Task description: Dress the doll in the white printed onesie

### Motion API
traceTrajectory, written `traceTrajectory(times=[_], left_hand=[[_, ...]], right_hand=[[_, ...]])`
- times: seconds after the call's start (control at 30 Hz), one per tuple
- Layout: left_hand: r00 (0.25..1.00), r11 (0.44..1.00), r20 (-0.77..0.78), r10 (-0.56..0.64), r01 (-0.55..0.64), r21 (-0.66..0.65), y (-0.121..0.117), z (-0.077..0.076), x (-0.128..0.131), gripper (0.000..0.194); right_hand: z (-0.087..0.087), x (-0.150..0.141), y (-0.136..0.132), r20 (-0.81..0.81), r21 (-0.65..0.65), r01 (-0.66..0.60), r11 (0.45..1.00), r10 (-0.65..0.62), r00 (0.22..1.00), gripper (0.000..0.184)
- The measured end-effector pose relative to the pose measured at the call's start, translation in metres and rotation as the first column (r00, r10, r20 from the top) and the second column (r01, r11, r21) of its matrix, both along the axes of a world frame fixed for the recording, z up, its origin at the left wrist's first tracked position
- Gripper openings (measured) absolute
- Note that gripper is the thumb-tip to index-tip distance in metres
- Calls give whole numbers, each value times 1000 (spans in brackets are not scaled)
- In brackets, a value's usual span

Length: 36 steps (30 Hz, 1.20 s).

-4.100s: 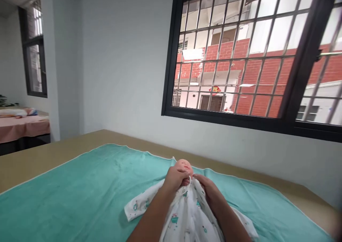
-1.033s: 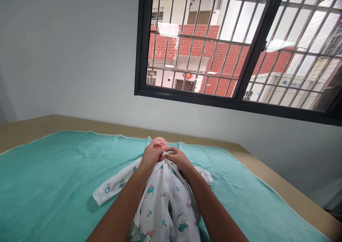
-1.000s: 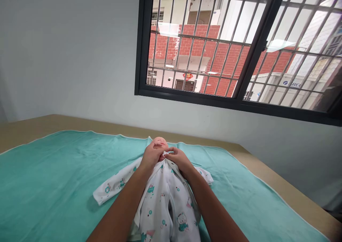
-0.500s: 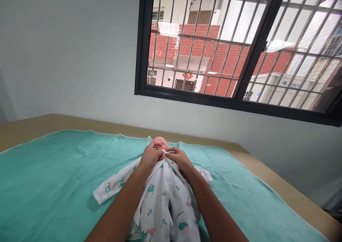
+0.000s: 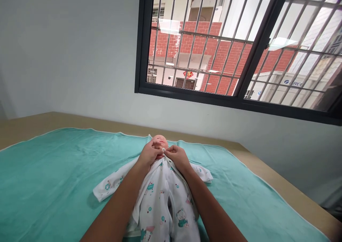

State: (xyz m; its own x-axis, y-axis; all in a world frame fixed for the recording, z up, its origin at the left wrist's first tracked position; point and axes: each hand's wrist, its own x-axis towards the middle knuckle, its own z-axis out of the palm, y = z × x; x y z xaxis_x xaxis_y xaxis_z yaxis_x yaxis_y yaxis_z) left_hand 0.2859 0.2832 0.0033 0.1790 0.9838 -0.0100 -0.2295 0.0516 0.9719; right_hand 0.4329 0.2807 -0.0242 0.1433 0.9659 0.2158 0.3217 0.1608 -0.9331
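A baby doll (image 5: 159,138) lies on its back, its head away from me, in a white baby romper (image 5: 162,192) printed with teal and pink animals. My left hand (image 5: 150,153) pinches the left side of the romper's collar just below the doll's chin. On the right side of the collar, my right hand (image 5: 176,156) is closed on the fabric with thumb and forefinger. Between the fingertips a small bit of white collar shows. Both sleeves spread out to the sides, and the legs of the romper stretch toward me. The fingers partly hide the doll's neck.
A teal blanket (image 5: 61,174) with a pale edge lies under the doll on a tan tabletop (image 5: 269,163). Behind stands a pale wall (image 5: 80,57) with a dark-framed, barred window (image 5: 187,91) at the upper right.
My fingers have shifted slightly at the collar, and the right fingers are bent more tightly. The doll and romper lie nearly as before; the view has tilted a little.
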Motion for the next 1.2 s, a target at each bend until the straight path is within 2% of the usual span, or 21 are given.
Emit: traceTrajectory(times=[0.13,0.3,0.57,0.77,0.93,1.2], left_hand=[[999,1000,-38,-9,8,-16,-1,2,-2,33],[997,999,-80,17,-14,36,-2,3,2,30],[990,996,-132,53,-42,82,1,-2,7,16],[979,994,-199,45,-25,103,-2,4,6,6],[966,995,-257,25,2,104,-6,9,4,17],[976,997,-218,28,-11,81,-6,9,4,11]], right_hand=[[-1,0,0,15,3,5,1000,-5,1000,20],[0,-2,-3,3,10,17,1000,-17,1000,23],[-2,0,-4,-53,-20,-7,1000,6,999,22],[0,0,-6,-84,-27,-31,999,28,996,21],[0,-1,-6,-89,-18,-18,1000,17,996,21],[-3,-1,-4,-103,11,-32,999,33,994,24]])
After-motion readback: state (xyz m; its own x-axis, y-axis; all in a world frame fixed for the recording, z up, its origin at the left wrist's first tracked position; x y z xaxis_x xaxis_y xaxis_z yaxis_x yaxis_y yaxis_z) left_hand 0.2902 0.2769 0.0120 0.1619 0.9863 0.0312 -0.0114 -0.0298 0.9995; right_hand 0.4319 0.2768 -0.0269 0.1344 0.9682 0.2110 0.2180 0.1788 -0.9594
